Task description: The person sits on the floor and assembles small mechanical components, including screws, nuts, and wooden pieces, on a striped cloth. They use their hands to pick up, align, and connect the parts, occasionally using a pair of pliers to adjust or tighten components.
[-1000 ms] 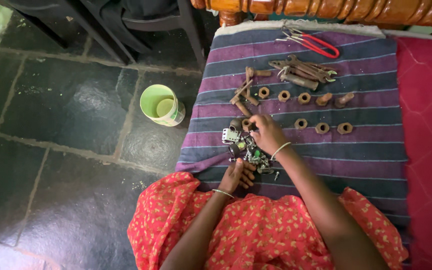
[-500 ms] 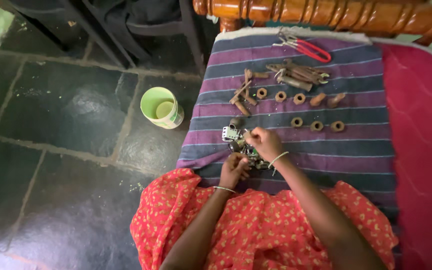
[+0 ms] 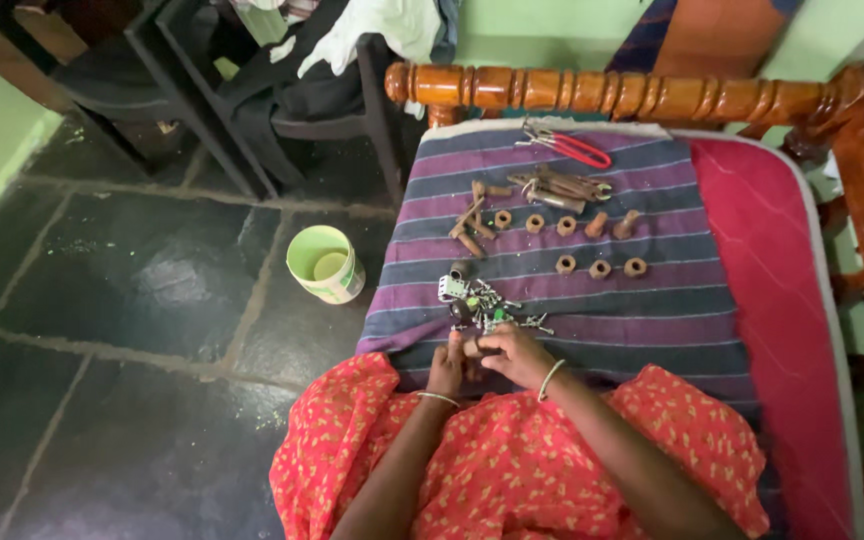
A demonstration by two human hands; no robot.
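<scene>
Both hands meet at the near edge of the heap of small metal parts (image 3: 482,305): left hand (image 3: 446,366) and right hand (image 3: 514,354) pinching something too small to tell. The heap is a shiny tangle on a purple striped cloth (image 3: 642,310). Dark stone floor (image 3: 122,300) and a green cup (image 3: 323,263) lie left.

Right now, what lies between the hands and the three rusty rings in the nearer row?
The pile of small metal parts, then bare striped cloth, in the head view.

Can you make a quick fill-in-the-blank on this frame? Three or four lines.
1. Both hands, left hand and right hand, meet just below the pile of small metal parts on the ____ cloth.
2. The cup on the floor is ____ in colour.
3. The pliers near the headboard have ____ handles.
4. Three rusty rings lie in a row to the ____ of the pile.

Missing words: striped; green; red; right
</scene>
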